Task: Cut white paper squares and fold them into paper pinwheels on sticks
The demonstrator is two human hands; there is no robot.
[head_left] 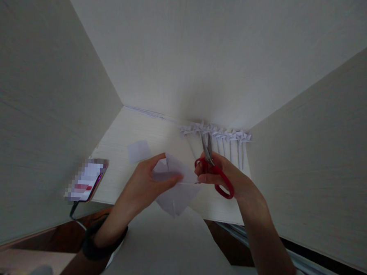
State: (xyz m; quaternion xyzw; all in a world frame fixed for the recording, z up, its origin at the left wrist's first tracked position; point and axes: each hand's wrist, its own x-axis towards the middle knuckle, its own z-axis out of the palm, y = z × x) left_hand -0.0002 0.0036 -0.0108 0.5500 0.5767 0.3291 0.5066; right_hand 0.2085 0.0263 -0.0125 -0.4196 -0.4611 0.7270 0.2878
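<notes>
So the paper (180, 197) is up off the table (122, 134), between both hands, lowest corner pointing back at the shirt. IMO the trick with something this thin is a light touch: hold it near the middle, guide it by the edges, and don't squeeze or it'll crease where you don't want it. There's a slit-looking line near its upper left edge; could be a cut or a fold, can't tell. I'd go easy around there, since a cut could tear further.

Left hand (146, 176) has thumb and index finger moderately spread, thumb lying over the paper, so that's the main hold. Right hand (217, 172) is curled around the red scissors (225, 187), with its thumb tip right at the paper's right corner. Can't tell if it's really pinching there. The blades are a little apart and point away from the person, clear of the paper, which is how I'd want them while both hands are busy.

Phone (87, 179) lies off to the left. Past the hands there's a small paper square (139, 151), then a row of folded paper shapes (222, 134) on thin stems, and some thin sticks (144, 111) along the back.
</notes>
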